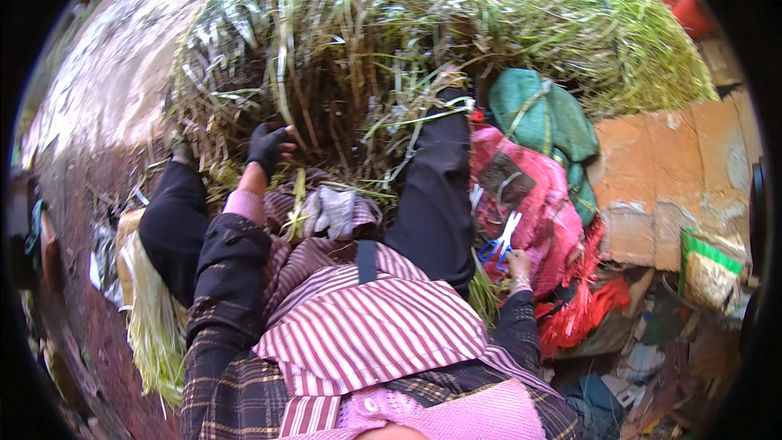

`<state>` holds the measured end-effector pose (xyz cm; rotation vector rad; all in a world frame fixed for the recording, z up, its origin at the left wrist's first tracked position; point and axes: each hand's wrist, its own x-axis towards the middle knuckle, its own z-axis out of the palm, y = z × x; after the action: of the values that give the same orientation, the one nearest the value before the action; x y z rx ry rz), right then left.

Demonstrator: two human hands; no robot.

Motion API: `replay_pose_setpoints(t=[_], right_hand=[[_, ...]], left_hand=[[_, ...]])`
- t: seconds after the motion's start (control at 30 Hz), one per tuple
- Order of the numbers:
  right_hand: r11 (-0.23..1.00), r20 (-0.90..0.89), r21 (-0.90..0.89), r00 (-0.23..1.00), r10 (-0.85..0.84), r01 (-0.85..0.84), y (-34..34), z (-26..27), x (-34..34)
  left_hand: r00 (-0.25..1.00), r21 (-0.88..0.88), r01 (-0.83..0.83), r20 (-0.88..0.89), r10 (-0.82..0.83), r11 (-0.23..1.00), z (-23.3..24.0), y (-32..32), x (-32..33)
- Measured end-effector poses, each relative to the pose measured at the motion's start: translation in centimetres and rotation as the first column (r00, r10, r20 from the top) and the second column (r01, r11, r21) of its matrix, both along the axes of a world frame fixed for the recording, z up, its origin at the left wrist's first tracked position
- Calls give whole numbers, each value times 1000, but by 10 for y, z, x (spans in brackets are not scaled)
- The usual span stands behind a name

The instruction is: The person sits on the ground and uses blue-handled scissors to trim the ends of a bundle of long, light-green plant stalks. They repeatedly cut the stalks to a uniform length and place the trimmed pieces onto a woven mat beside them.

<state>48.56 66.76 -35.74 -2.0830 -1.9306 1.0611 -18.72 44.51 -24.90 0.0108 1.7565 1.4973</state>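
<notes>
My left hand (272, 146), in a black fingerless glove, is at the lower front of a large heap of cut grass (342, 55) between my knees. Its fingers are apart, and I see nothing held in them. Low on the right, my right hand (518, 266) has its fingers on the blue handle of a pair of scissors (502, 241). The white blades are together and point away from me, over a pink woven sack (550, 201). A grey cloth or glove (333, 211) lies on my striped apron (372, 336), with a few pale leaves beside it.
A green woven sack (544, 113) rests beyond the pink one. Cardboard (666, 177) covers the ground at right, near a bag with a green band (712, 269). Red plastic strips (571, 324) lie near my right forearm. A pale bundle of fibres (153, 324) is at left.
</notes>
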Motion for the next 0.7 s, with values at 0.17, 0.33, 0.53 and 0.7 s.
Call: replay_pose_setpoints(t=[0.17, 0.33, 0.53, 0.7], right_hand=[[939, 198, 281, 970, 143, -196, 28, 48, -60], [942, -487, 261, 814, 317, -210, 6, 146, -201], [605, -390, 484, 464, 796, -632, -50, 220, -326], [282, -243, 741, 149, 959, -610, -94, 236, -402]], left_hand=[[576, -627, 141, -578, -578, 767, 30, -23, 25], [584, -962, 113, -140, -799, 250, 35, -71, 75], [558, -701, 203, -491, -669, 684, 18, -94, 42], [913, 607, 262, -408, 10, 750, 98, -104, 28]])
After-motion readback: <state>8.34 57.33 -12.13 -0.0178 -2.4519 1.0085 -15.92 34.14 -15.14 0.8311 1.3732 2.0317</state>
